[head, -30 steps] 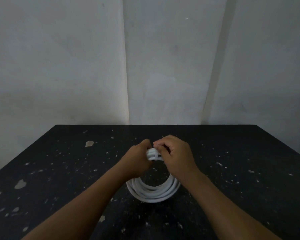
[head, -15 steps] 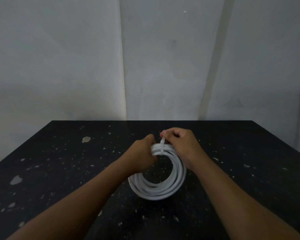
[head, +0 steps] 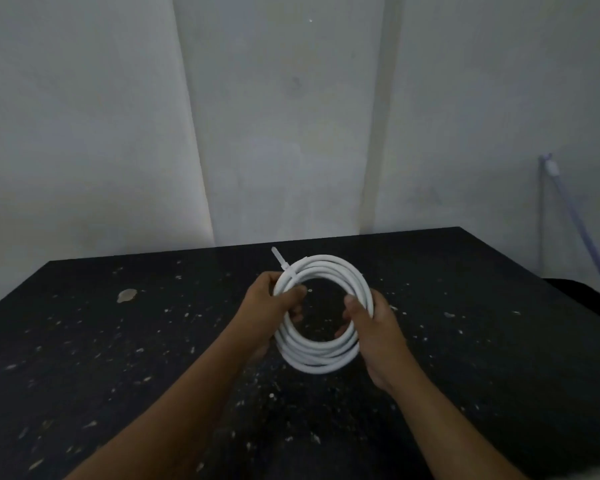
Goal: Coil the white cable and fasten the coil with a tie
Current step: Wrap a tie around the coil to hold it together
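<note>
A: Where's the white cable (head: 321, 362)?
B: Coiled into a ring of several turns, held btwn both hands over the middle of the black bench (head: 118, 358), a bit nearer its far edge than the near one. The ring faces the camera, tilted. Can't tell if its low rim touches the top.
A: And the left hand (head: 267, 310)?
B: It grips the coil's left side, fingers curled round the bundle, tips showing inside the ring.
A: The right hand (head: 378, 330)?
B: Same on the right side: thumb over the front of the turns, fingers wrapped behind & poking thru the hole.
A: The tie (head: 278, 258)?
B: White, round the bundle at upper left, just above the left hand. Its tail sticks up twd the far edge. Whether it's pulled tight, can't tell.
A: Anything else?
B: Bench top is flecked w/ pale specks, plus one larger pale patch (head: 127, 295) twd the far left corner. Grey wall (head: 84, 116) behind. A thin bluish rod (head: 575, 220) leans past the far right corner.
</note>
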